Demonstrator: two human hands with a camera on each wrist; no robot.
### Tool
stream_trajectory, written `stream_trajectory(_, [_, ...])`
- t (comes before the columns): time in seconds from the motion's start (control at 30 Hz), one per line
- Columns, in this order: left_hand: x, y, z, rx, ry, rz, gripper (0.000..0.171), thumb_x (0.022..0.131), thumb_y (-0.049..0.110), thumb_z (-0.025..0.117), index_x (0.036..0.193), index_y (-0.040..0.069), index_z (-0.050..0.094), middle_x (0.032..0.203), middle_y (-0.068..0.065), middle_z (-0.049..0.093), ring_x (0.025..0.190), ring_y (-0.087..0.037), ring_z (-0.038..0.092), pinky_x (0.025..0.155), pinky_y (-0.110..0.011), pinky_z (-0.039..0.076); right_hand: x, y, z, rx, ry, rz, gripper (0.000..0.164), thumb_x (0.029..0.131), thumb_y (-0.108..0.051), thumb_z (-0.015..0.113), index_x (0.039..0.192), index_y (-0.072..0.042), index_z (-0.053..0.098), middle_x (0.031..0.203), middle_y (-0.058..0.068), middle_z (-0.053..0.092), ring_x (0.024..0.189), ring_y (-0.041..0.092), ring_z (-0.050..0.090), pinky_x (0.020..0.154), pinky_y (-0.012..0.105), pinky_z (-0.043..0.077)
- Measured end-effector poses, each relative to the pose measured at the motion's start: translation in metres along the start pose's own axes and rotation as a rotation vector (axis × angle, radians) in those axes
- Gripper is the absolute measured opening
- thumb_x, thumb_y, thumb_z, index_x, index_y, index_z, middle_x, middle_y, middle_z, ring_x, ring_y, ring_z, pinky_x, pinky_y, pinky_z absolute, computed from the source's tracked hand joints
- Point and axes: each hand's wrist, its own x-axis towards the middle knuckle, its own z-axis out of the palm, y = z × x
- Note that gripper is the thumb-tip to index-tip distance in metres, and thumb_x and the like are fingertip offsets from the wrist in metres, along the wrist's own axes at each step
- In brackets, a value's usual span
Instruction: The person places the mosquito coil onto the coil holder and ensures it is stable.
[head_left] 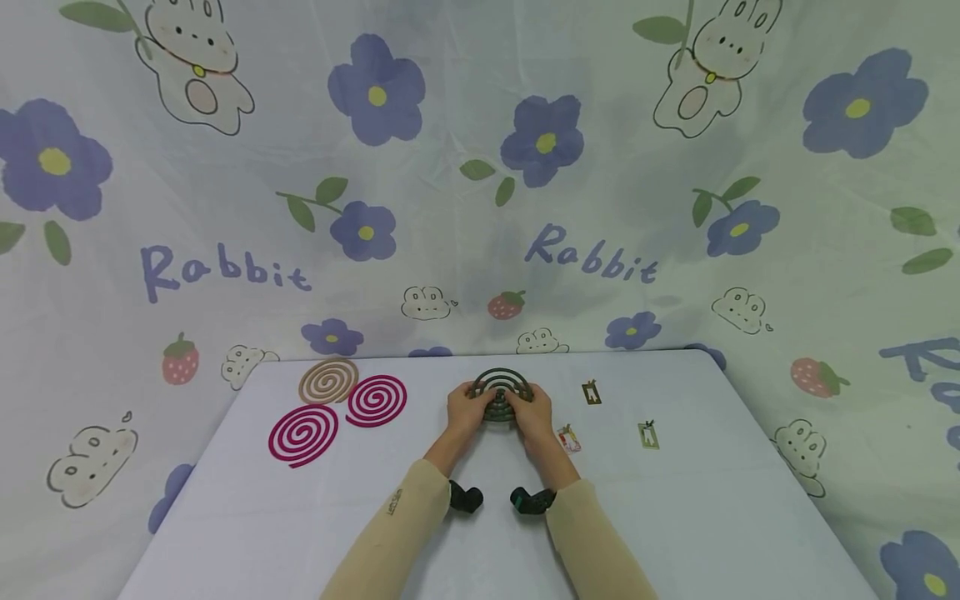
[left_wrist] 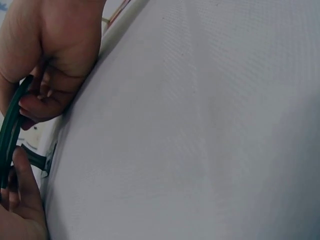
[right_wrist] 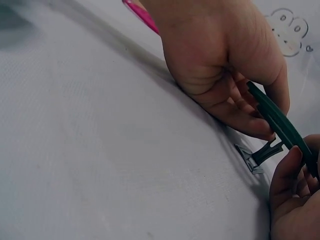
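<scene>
A dark green mosquito coil (head_left: 500,374) is held up near the table's back edge, between both hands. My left hand (head_left: 467,407) grips its left side, thumb toward the middle. The right side is gripped by my right hand (head_left: 534,410) in the same way. Under the coil, a small metal coil stand (right_wrist: 256,158) has its flat base at the cloth and its forked prong up against the coil's middle. The left wrist view also shows this stand (left_wrist: 36,158). Whether the prong is seated in the coil, I cannot tell.
On the left lie two magenta coils (head_left: 303,434) and a tan coil (head_left: 328,381). To the right are a dark brass-coloured stand (head_left: 592,392), a red-and-white patterned stand (head_left: 569,439) and a pale gold stand (head_left: 648,434). A printed cloth (head_left: 450,208) hangs behind the white table (head_left: 225,517).
</scene>
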Motion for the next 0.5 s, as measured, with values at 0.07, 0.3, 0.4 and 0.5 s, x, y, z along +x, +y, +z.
stream_trajectory(0.07, [0.0001,0.0006,0.0002,0.008,0.001,-0.001,0.035,0.086,0.018,0.075,0.113,-0.002,0.065,0.108,-0.013,0.067,0.100,-0.023,0.062,0.082,-0.034,0.052,0.0006,-0.0006,0.0002,0.003,0.002,0.004,0.031,0.088,-0.015,0.072,0.113,0.001,0.062,0.112,0.015,0.063,0.106,0.027,0.059,0.090,0.040,0.049])
stream_trajectory(0.3, [-0.0010,0.0027,-0.0006,0.008,-0.011,-0.013,0.037,0.087,0.018,0.074,0.115,-0.003,0.064,0.109,-0.015,0.067,0.101,-0.023,0.062,0.083,-0.035,0.052,0.0019,0.0018,0.0004,0.004,0.011,0.000,0.032,0.088,-0.014,0.073,0.113,0.002,0.062,0.112,0.016,0.062,0.106,0.028,0.059,0.090,0.041,0.050])
stream_trajectory(0.4, [0.0018,0.0006,-0.0014,0.011,-0.025,-0.013,0.038,0.086,0.018,0.075,0.115,-0.003,0.064,0.109,-0.015,0.067,0.100,-0.023,0.063,0.082,-0.034,0.053,0.0021,0.0018,0.0002,0.004,0.015,0.001,0.031,0.087,-0.014,0.073,0.112,0.002,0.062,0.112,0.016,0.063,0.105,0.028,0.059,0.089,0.041,0.050])
stream_trajectory(0.5, [0.0033,-0.0012,-0.0027,0.008,-0.027,-0.020,0.036,0.086,0.018,0.075,0.114,-0.002,0.064,0.107,-0.014,0.067,0.098,-0.023,0.063,0.081,-0.033,0.053,0.0018,0.0011,0.0005,-0.008,0.010,0.015,0.032,0.087,-0.015,0.073,0.112,0.002,0.062,0.112,0.016,0.063,0.105,0.028,0.059,0.089,0.041,0.050])
